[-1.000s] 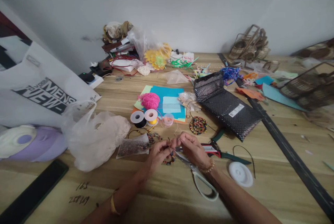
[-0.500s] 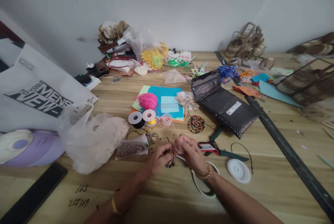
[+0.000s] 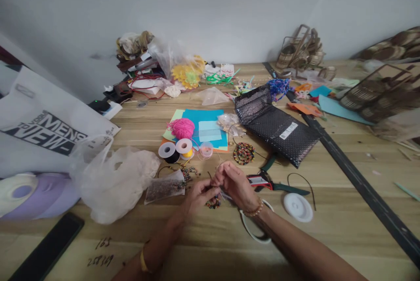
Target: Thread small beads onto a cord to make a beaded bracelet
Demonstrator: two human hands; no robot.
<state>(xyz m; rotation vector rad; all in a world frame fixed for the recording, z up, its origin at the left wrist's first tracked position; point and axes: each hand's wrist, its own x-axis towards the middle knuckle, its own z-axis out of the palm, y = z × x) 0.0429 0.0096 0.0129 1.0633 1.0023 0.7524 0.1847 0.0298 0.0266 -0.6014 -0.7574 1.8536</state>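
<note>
Both hands meet low over the wooden table [image 3: 328,193] near its front. My left hand [image 3: 197,195] is closed, pinching a short string of dark coloured beads [image 3: 213,203] that hangs under it. My right hand [image 3: 233,182] is closed too, fingertips pinched against the left hand's, on a thin cord I can barely make out. White-handled scissors [image 3: 254,230] lie under my right wrist. A small clear bag of beads [image 3: 165,186] lies just left of my left hand, with loose beads [image 3: 190,171] beside it.
Behind the hands stand thread spools [image 3: 177,149], a pink yarn ball [image 3: 181,128] on blue paper, a coiled bead bracelet [image 3: 243,153] and a black mesh pouch [image 3: 275,126]. Green-handled pliers [image 3: 278,185] and a white disc [image 3: 298,207] lie right. A plastic bag [image 3: 111,180] and black phone [image 3: 46,250] are left.
My hands have stayed pinched together on the beads while shifting slightly; the right hand has risen a little over the scissors. The view has tilted, sliding everything a little leftward.
</note>
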